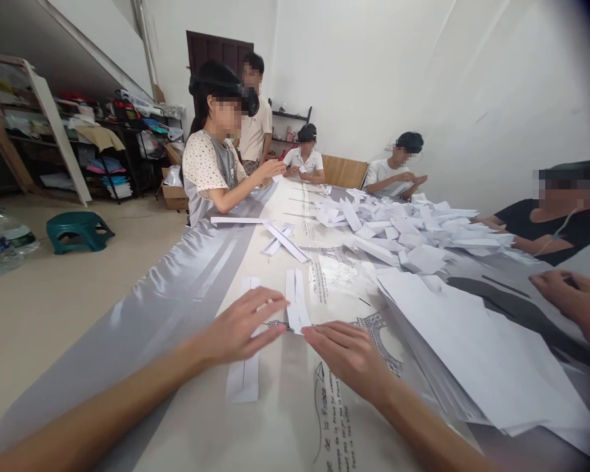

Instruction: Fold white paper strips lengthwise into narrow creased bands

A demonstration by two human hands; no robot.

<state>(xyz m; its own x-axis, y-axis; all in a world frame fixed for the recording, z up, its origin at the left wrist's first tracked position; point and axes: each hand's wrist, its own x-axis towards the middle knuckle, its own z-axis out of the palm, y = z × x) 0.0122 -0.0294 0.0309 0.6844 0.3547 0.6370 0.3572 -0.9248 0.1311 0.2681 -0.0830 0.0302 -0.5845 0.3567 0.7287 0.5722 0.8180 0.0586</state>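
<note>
A narrow folded paper strip (296, 295) stands out from between my hands, its near end at the fingertips of my right hand (349, 354). Those fingers are pressed together on its lower edge. My left hand (246, 324) is just left of the strip, fingers spread and thumb apart, not gripping it. Beneath my left hand lies another white folded strip (243, 380) with a dark line along its middle. Farther up the table, two folded strips (288, 241) lie crossed, with a long strip (240, 220) beside them.
A stack of white sheets (482, 354) lies to the right, and a heap of folded papers (398, 226) behind it. The tablecloth (295, 419) is printed. Several people sit or stand around the table; a co-worker's hand (570, 301) is at the right. A green stool (80, 231) stands left.
</note>
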